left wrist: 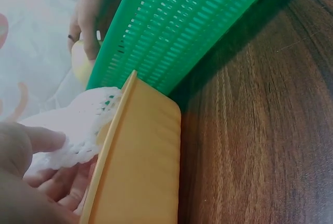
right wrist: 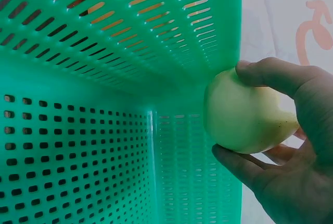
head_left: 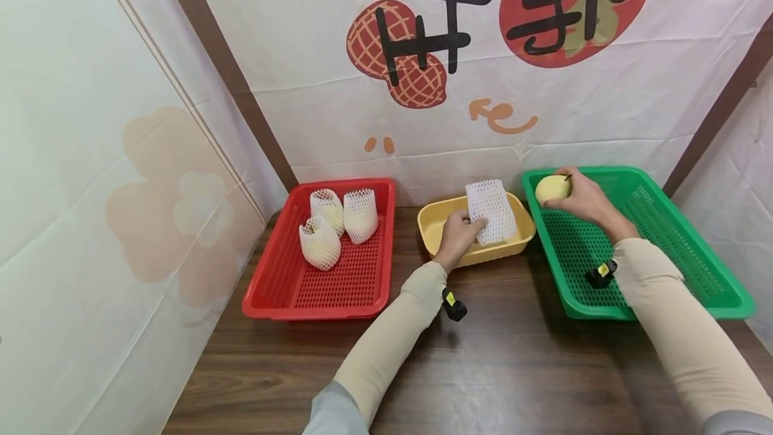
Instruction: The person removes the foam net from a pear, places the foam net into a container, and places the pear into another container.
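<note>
My left hand (head_left: 459, 237) pinches a white foam net sleeve (head_left: 492, 210) between thumb and fingers, over the small yellow basket (head_left: 427, 230). In the left wrist view the thumb presses on top of the foam net sleeve (left wrist: 78, 125), with fingers beneath it. My right hand (head_left: 582, 200) grips a pale yellow pear (head_left: 552, 189) with a dark stem, at the back left corner of the green basket (head_left: 652, 186). Seen from the right wrist, thumb and fingers curl round the pear (right wrist: 239, 114), near the basket's wall.
To the left a red basket (head_left: 356, 291) holds three fruits in white foam nets (head_left: 320, 244). All the baskets stand on a dark wooden table (head_left: 501, 354). A printed white cloth (head_left: 290, 52) hangs behind, and another closes off the left side.
</note>
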Tool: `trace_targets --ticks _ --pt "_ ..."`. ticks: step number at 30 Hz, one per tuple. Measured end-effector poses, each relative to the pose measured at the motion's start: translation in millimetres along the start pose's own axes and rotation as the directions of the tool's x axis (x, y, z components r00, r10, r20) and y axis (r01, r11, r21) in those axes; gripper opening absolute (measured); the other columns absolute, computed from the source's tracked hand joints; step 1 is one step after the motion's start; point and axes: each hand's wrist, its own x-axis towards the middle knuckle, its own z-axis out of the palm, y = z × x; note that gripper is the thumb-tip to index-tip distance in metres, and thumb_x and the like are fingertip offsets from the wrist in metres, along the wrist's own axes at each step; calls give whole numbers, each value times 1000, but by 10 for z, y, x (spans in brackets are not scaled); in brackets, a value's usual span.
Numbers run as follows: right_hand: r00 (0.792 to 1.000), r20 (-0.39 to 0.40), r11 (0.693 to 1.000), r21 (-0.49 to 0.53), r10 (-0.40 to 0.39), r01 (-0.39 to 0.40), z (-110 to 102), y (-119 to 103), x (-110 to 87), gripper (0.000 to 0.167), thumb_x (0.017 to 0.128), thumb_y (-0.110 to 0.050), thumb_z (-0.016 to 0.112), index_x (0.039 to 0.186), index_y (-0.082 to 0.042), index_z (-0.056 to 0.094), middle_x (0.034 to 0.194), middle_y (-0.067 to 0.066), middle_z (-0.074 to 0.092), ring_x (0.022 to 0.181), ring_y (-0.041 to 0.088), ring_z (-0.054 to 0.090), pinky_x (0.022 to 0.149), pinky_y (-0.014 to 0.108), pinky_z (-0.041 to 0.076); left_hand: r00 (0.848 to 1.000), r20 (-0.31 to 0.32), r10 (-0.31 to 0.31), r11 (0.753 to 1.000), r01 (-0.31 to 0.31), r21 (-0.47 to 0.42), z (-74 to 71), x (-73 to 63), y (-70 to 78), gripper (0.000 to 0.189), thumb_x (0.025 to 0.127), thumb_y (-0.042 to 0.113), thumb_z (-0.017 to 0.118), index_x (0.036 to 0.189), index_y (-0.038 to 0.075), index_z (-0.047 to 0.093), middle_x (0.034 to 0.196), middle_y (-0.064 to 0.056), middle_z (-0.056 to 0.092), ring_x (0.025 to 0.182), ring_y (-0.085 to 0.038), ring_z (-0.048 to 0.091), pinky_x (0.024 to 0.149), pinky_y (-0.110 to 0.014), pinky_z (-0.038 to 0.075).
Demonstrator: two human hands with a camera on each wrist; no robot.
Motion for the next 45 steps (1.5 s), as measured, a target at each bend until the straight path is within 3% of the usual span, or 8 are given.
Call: trace_targets --ticks 12,24,29,34,37,39,42,45 --pt "999 31 999 -31 13 -12 33 63 25 85 97 -31 78 158 6 32 140 40 46 116 54 54 89 63 50 999 28 -23 999 22 44 -18 46 15 22 101 16 72 114 -1 75 96 -11 75 71 -10 65 60 -21 53" --pt "997 66 998 -45 47 -44 68 153 70 85 97 -34 78 157 6 31 139 39 46 116 54 54 89 62 49 989 36 -143 977 135 165 53 136 19 18 100 16 75 110 2 72 95 -8 75 72 -16 71 64 -25 57" --pt "996 71 998 -56 47 -43 90 197 90 87 96 -34 77 156 8 31 138 38 47 114 53 55 89 61 49 989 47 -139 974 128 188 62 165 0 15 100 16 74 105 2 73 89 -8 75 68 -12 66 61 -23 50" --pt "996 72 997 -59 50 -46 84 228 91 87 96 -33 77 155 10 31 138 39 47 115 53 54 89 62 49 988 82 -127 979 112 171 57 179 -24 15 101 14 72 105 0 76 90 -10 77 67 -10 64 62 -21 49" --pt "996 75 997 -58 53 -49 80 234 88 86 95 -31 77 154 12 30 137 40 47 115 53 54 90 63 48 985 95 -142 980 127 151 55 178 -37 11 101 13 72 99 3 77 85 -6 75 67 -9 62 61 -21 49" --pt "995 82 997 -58 56 -51 80 226 82 86 95 -31 77 154 12 30 136 40 47 114 53 54 91 63 48 984 97 -151 979 135 153 50 170 -39 18 101 14 72 86 5 72 76 -1 69 65 -9 58 60 -21 47" --pt "994 92 997 -57 60 -55 86 229 85 87 95 -31 77 154 13 30 135 40 47 115 54 53 91 63 48 980 106 -168 977 152 149 42 171 -43 41 104 16 67 65 13 55 65 3 55 62 -10 52 59 -21 46" --pt "992 102 997 -54 67 -62 93 238 90 87 96 -30 77 155 12 29 135 40 47 115 54 53 90 63 49 977 113 -179 975 161 152 29 182 -54 51 105 14 61 59 18 38 62 4 48 58 -12 47 59 -23 46"
